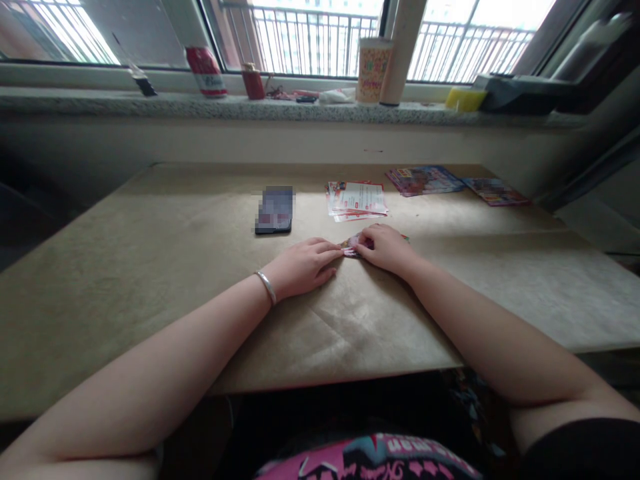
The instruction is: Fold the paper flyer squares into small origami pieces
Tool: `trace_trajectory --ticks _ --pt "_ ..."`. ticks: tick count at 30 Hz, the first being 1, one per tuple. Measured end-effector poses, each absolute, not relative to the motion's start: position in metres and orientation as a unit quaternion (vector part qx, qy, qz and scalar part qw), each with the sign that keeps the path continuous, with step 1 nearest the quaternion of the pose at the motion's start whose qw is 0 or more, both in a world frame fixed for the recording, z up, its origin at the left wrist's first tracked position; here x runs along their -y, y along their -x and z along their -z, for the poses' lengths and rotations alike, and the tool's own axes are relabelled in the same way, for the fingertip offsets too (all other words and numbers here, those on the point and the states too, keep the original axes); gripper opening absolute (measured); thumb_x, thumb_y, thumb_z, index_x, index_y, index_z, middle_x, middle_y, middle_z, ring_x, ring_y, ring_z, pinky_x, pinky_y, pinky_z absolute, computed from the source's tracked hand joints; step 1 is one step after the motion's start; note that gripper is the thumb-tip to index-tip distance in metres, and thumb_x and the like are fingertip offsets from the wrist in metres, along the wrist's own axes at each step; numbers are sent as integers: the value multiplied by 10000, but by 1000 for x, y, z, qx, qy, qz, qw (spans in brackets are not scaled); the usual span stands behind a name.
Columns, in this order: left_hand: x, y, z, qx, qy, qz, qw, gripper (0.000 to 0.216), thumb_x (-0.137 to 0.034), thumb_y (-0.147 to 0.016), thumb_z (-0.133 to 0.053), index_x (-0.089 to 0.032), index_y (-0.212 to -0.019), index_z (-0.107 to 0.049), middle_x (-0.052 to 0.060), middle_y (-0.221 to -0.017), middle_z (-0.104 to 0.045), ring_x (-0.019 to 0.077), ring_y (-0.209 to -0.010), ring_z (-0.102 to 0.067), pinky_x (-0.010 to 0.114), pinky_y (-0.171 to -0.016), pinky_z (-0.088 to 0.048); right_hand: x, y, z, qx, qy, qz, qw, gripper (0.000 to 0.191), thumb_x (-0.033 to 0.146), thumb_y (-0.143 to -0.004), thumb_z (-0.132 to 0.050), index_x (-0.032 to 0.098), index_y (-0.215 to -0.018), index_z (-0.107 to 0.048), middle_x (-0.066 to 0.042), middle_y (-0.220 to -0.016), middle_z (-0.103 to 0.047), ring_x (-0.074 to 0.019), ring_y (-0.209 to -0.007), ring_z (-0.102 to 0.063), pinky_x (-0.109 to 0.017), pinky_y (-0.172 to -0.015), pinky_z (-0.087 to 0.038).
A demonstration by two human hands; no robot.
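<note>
A small, brightly printed piece of paper lies on the table in front of me, mostly covered by my right hand. My right hand rests over it with bent fingers, thumb and fingertips closed on its left part. From the left, my left hand lies flat on the table with fingers stretched out, their tips touching the paper's left end. Whether the paper is folded I cannot tell. Just beyond the hands is a loose stack of white and red printed sheets.
A dark phone lies left of the sheets. Colourful booklets and another printed booklet are at the back right of the table. On the windowsill stand a red can, a red pump bottle and a patterned cup.
</note>
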State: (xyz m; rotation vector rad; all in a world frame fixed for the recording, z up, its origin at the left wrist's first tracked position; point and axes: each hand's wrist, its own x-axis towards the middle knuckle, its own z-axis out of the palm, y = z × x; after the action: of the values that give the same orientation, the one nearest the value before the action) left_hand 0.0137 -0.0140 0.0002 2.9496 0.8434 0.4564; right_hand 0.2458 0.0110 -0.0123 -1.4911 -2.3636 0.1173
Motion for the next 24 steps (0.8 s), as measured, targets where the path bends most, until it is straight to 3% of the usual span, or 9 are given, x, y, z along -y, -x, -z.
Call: trace_trajectory --ticks 17,24 --pt "14 -14 1 -305 -941 -143 -15 340 -251 -937 -486 -171 -1240 -616 105 -1089 -650 224 -1010 -583 370 -922 -502 -13 -247 10 820 548 -60 157 175 333 -841 -561 197 -755 -629 -72 -853 -694 -199 -787 -592 -303 -659 -393" --pt "9 -13 3 -283 -951 -125 -8 424 -317 -938 -519 -159 -1330 -543 108 -1251 -600 243 -1134 -525 398 -1026 -440 3 -236 -1 828 532 137 115 305 319 -927 -427 154 -865 -676 -133 -939 -704 -275 -965 -571 -420 -922 -326"
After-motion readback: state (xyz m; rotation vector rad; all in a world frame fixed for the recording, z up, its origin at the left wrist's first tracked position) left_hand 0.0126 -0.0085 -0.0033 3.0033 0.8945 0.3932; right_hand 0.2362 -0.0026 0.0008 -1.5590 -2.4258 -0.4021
